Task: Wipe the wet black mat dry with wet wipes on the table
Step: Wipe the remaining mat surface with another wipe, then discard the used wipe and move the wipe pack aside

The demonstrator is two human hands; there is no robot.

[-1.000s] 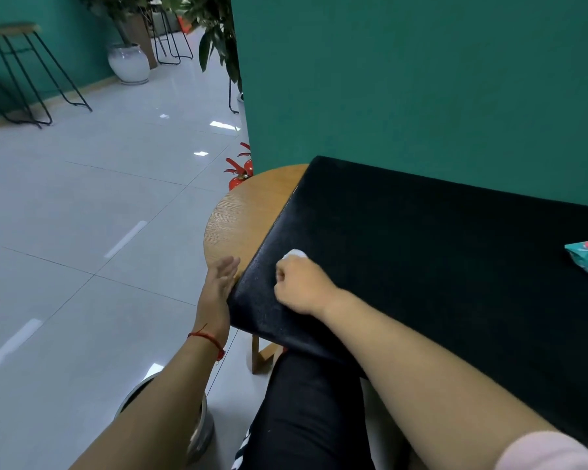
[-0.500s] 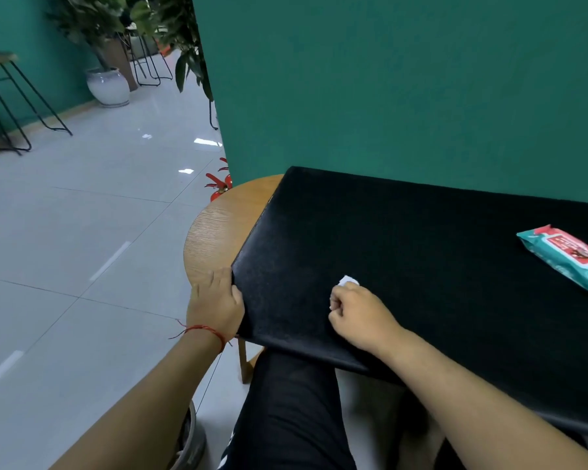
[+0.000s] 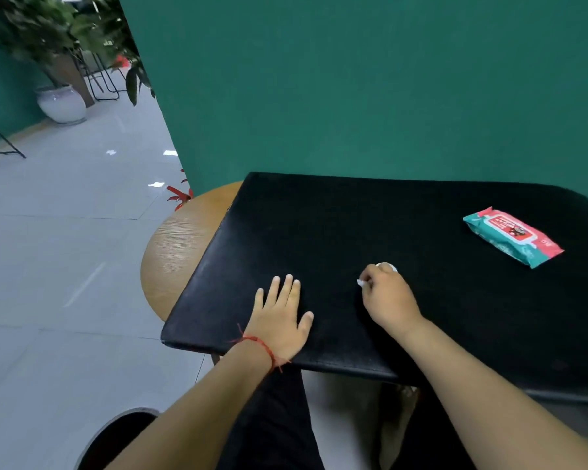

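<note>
Lengthwise the black mat (image 3: 387, 225) runs left to right along the wall (image 3: 353, 96), atop the wooden surface (image 3: 177, 252). The left hand (image 3: 279, 322) lies flat on it, grip wide; the right hand (image 3: 389, 301) pinches a white wipe (image 3: 387, 265) against it.

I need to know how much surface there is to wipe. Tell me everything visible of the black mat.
The black mat is a large matte rectangle with rounded corners, lying flat over a round wooden table and overhanging its near edge. The left hand rests flat on it; the right hand holds a white wipe against it; a wipes pack lies toward its right.
</note>
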